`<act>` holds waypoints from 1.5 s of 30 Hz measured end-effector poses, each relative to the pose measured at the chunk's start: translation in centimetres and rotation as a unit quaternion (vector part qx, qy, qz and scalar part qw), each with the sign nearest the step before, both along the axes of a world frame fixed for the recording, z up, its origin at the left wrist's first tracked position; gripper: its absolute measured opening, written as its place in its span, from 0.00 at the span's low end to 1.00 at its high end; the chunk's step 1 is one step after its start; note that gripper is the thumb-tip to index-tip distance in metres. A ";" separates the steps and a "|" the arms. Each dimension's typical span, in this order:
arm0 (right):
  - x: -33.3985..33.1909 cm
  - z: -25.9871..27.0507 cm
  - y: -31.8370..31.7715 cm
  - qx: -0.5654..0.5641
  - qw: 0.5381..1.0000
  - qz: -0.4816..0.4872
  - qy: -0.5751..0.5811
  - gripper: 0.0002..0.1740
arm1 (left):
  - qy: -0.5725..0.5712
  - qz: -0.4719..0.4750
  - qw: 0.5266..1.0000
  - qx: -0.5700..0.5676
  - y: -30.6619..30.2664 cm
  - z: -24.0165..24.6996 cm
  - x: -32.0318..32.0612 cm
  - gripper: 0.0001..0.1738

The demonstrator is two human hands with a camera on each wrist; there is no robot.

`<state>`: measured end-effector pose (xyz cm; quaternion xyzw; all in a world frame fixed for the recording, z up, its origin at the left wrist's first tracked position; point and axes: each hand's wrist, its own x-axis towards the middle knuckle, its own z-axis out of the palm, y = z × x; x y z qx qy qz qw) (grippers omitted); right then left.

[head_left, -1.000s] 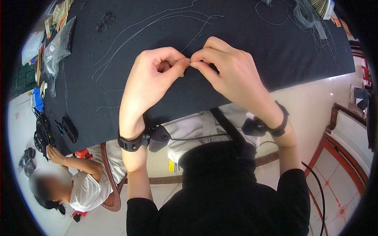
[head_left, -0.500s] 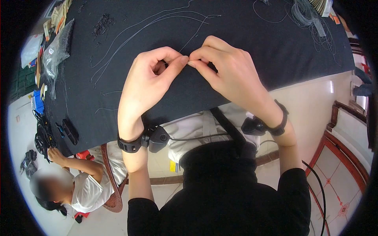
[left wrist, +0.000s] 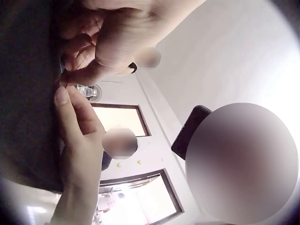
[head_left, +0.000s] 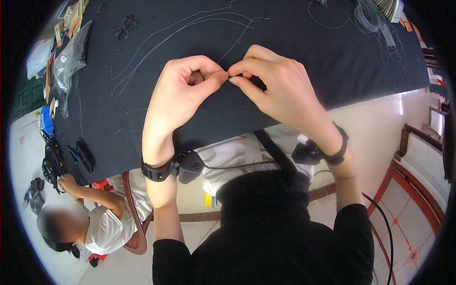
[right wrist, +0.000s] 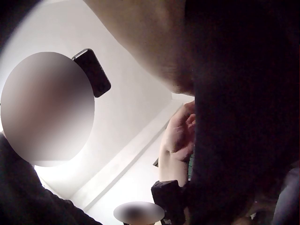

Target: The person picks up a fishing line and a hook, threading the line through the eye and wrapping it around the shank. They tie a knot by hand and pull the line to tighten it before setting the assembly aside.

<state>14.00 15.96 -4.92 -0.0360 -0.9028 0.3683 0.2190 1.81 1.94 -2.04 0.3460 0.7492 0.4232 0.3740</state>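
Note:
Both hands meet fingertip to fingertip over the black cloth point(head_left: 285, 104) in the head view. The left hand point(head_left: 183, 92) pinches a thin thread point(head_left: 233, 46) between thumb and index finger; its other fingers are curled. From the right, the right hand point(head_left: 280, 83) pinches at the same spot, where a tiny dark bit shows between the fingertips. The thread runs up and right from there. In the left wrist view, the left hand point(left wrist: 117, 37) and the right hand point(left wrist: 79, 136) meet at their tips. The right wrist view hides the pinch point.
Several grey threads point(head_left: 166, 34) lie beyond the left hand, with a pile of small dark pieces point(head_left: 126, 27) further left. A thread bundle point(head_left: 373, 21) is at the back right, a plastic bag point(head_left: 71, 59) at the left edge. Another person point(head_left: 107, 228) sits at lower left.
The right thumb and index finger have parted slightly, and a small dark bit now shows at the pinch point. Both hands have otherwise stayed nearly in place.

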 end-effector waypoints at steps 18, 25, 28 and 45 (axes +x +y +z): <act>0.0 0.4 0.2 -0.024 0.999 0.017 -0.016 0.03 | -0.003 0.002 1.000 0.007 -0.2 0.1 0.0 0.03; 0.0 0.6 0.2 -0.018 0.999 0.013 -0.024 0.04 | 0.004 -0.005 1.000 0.011 -0.2 0.0 -0.1 0.03; 0.0 0.6 0.3 -0.023 0.999 0.015 -0.021 0.04 | 0.003 -0.005 1.000 0.007 -0.3 0.1 -0.1 0.03; -0.1 0.4 0.1 -0.027 1.000 0.011 0.002 0.05 | 0.027 -0.006 0.999 0.017 -0.2 0.1 0.1 0.03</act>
